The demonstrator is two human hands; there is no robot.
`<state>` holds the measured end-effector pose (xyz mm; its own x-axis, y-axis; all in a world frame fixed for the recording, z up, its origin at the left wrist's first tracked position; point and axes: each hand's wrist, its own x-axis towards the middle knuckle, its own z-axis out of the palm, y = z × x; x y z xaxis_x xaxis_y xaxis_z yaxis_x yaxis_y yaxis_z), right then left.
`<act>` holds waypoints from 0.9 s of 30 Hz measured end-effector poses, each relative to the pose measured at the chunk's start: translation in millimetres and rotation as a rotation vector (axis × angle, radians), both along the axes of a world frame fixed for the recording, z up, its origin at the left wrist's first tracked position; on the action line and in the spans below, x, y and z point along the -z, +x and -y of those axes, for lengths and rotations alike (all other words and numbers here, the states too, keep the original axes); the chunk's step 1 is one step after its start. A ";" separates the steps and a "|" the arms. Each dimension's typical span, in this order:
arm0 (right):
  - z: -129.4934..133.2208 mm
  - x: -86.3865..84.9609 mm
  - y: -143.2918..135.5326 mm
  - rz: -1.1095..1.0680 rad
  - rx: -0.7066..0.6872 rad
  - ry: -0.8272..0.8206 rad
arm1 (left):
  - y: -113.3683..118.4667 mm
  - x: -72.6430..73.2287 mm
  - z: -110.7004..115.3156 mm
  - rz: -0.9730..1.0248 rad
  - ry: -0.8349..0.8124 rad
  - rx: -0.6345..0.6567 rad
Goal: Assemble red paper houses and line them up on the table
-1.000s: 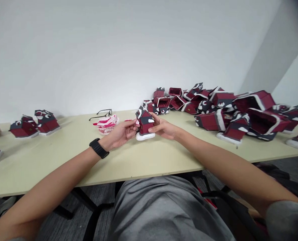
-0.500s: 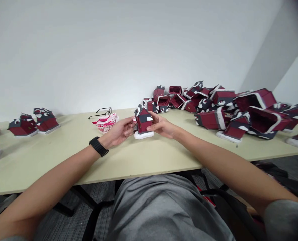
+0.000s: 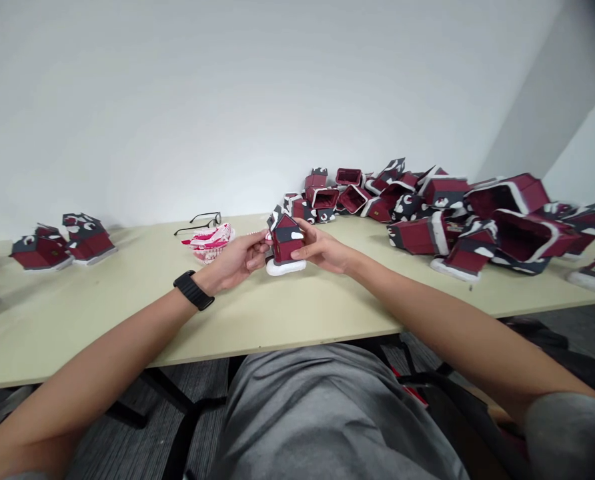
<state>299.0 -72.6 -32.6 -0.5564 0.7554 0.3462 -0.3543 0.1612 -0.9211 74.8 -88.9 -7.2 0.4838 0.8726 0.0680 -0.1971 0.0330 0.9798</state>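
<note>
A small dark red house with a dark, white-patched roof and a white base is held upright above the table, between both hands. My right hand grips its right side, thumb on the front wall. My left hand, with a black watch on the wrist, is at the house's left side. Its fingers are pinched together there on something small, too hidden to name. Just behind my left hand lies a crumpled red and white cloth.
Black glasses lie behind the cloth on the pale table. Many similar houses form a pile at the right, several lying open-bottomed. Two upright houses stand at the left, with another at the left edge. A wall rises behind.
The view has shifted slightly. The house stays between both hands, and the left fingers have closed in a little at its left side.
</note>
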 end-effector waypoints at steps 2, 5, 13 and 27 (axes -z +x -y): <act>1.1 -0.6 0.0 0.017 0.005 0.016 | -2.1 2.1 -2.2 -0.014 0.010 0.006; 2.1 -1.2 0.3 0.030 0.026 0.026 | -4.5 4.8 -4.8 -0.020 0.041 0.056; 3.6 -3.5 -0.8 -0.008 0.044 -0.008 | -2.9 7.1 -4.1 -0.038 0.153 0.051; 0.8 -2.9 5.6 0.062 0.036 -0.014 | 3.1 2.4 8.8 -0.116 0.247 -0.005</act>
